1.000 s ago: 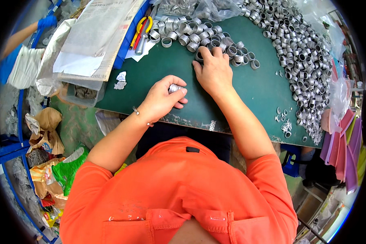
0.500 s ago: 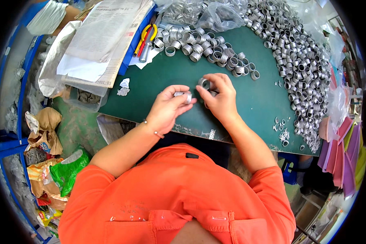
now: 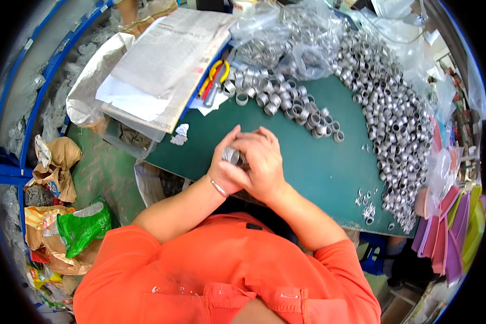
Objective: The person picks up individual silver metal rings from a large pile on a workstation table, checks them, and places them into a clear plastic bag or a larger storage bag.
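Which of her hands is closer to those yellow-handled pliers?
Left. The left hand lies below the pliers, on their side of the table; the right hand sits further right, clasped against it.

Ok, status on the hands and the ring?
Both hands together: left hand, right hand. Metal ring pinched between them, above green table. Nothing in the way.

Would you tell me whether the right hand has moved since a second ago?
Yes. The right hand has drawn back from the row of metal rings toward the body, meeting the left hand over the green mat.
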Demonstrator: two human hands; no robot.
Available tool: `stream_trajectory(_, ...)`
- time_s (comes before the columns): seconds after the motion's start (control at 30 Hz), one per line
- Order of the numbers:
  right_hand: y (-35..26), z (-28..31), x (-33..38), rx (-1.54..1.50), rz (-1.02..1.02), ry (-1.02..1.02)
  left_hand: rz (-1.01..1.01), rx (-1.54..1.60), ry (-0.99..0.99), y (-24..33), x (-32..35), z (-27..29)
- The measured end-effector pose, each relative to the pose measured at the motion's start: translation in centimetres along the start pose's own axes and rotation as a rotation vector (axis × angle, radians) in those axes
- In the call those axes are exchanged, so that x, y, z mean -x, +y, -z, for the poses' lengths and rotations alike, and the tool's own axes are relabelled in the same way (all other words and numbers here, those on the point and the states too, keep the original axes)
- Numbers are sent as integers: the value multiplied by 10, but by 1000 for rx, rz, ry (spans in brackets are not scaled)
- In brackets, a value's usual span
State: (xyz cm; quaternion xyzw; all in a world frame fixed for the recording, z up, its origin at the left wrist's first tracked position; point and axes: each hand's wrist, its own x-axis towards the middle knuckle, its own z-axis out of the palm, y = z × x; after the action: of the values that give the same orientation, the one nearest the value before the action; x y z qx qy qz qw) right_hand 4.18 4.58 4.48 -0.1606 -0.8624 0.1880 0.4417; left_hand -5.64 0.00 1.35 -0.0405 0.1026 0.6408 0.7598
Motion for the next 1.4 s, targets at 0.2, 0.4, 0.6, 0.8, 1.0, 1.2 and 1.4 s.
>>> stream_trajectory(0.2,16,4,-31,-315,-204,138,28,61,-23,15,5,11)
stream_trajectory(0.4,109,-4,-144,-175,-301,248,133,302,0,34,27,18)
stream_trajectory(0.6,223,-23,-234,283,-162,170,173,39,-132,65,109,46)
stream_trajectory(0.8,278,-32,-264,725,-299,-384,-29,-71,366,103,209,118)
stream_trajectory(1.0,190,31,-183,287,-40,-81,-15,-315,1002,130,193,225)
stream_trajectory(1.2,141,88,-83,368,23,-195,9,-370,1353,118,150,269)
stream_trajectory(1.4,147,151,-11,209,-451,-78,8,-1970,663,98,153,182)
